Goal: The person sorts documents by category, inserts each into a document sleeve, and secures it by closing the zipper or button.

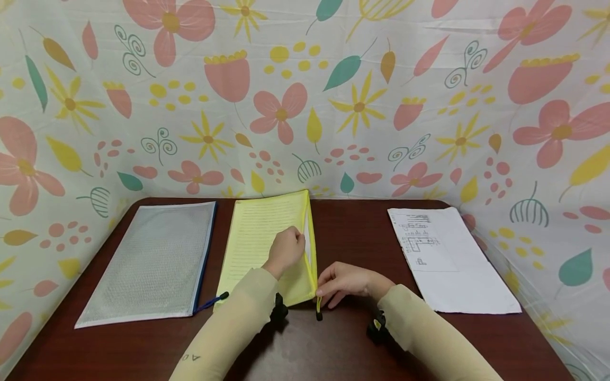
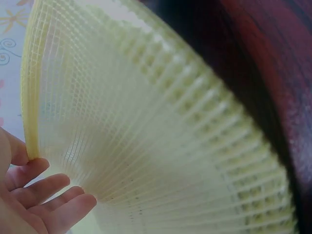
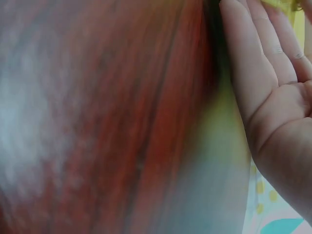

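Observation:
A yellow mesh zip pouch [image 1: 252, 238] with printed paper inside lies on the table, its right edge raised and white paper showing along the gap there. My left hand [image 1: 286, 248] pinches that zip edge; in the left wrist view, thumb and index finger hold the yellow binding [image 2: 31, 122] while the other fingers are apart. At the lower right corner, my right hand [image 1: 347, 283] pinches the pouch's zipper slider, with the yellow pull cord [image 1: 319, 306] hanging below. In the right wrist view the palm [image 3: 278, 117] shows, but its fingertips are mostly cut off.
A clear mesh pouch [image 1: 152, 264] with a blue zip edge lies at the left, its blue pull cord [image 1: 209, 303] reaching toward the yellow pouch. White sheets [image 1: 462, 264] with a printed diagram lie at the right. A floral curtain [image 1: 305, 106] borders the dark wooden table [image 1: 352, 233].

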The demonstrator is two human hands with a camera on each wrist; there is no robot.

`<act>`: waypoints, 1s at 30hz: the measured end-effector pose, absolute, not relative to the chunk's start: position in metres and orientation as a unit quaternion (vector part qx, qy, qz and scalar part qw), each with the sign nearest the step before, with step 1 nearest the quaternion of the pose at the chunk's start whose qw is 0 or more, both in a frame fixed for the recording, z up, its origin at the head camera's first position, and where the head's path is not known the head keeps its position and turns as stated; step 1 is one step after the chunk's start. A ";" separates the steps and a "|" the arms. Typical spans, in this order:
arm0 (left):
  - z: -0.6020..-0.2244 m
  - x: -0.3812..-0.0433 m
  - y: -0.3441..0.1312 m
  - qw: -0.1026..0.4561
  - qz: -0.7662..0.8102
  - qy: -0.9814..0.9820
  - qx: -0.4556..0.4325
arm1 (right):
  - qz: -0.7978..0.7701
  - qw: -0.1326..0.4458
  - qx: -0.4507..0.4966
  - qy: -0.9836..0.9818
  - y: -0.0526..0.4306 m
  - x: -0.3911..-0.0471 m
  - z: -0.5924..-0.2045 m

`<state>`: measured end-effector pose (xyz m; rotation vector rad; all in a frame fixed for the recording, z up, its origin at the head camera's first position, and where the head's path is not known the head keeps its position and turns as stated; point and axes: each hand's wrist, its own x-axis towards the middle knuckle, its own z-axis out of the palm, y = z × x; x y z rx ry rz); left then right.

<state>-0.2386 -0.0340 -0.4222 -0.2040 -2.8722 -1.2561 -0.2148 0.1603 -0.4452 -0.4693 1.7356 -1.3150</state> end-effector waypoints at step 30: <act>-0.429 -0.225 -0.047 -0.215 -0.193 -0.935 -0.207 | -0.481 0.388 -0.143 0.773 0.160 -0.208 -0.447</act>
